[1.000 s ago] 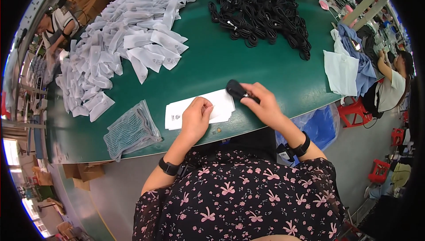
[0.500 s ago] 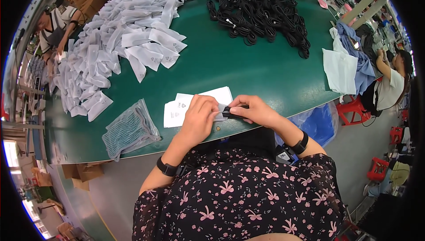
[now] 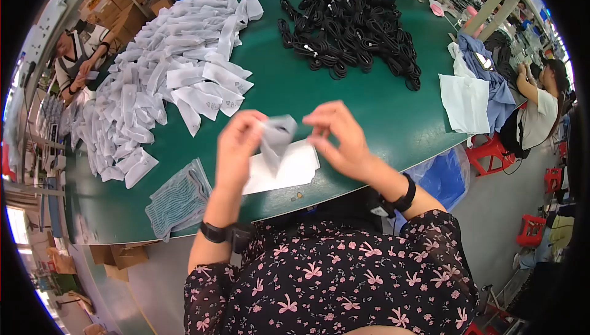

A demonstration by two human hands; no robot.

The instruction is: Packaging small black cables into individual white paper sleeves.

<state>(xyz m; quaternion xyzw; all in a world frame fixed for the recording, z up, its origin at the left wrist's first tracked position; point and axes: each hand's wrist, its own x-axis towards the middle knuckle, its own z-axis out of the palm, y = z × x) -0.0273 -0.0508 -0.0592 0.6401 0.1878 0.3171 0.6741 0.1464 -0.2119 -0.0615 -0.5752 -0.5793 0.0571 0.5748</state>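
Presently, the left hand (image 3: 238, 144) is pinching a bag (image 3: 276, 141) above the white stack (image 3: 292, 172); the right hand (image 3: 340, 137) is hovering beside it, fingers parted. A one-sided pinch could be risking a slip.

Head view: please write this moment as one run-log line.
left hand: holds whitish sleeve, contents unclear | right hand: open, holding nothing | white stack: on green table | black cables: heaped beyond
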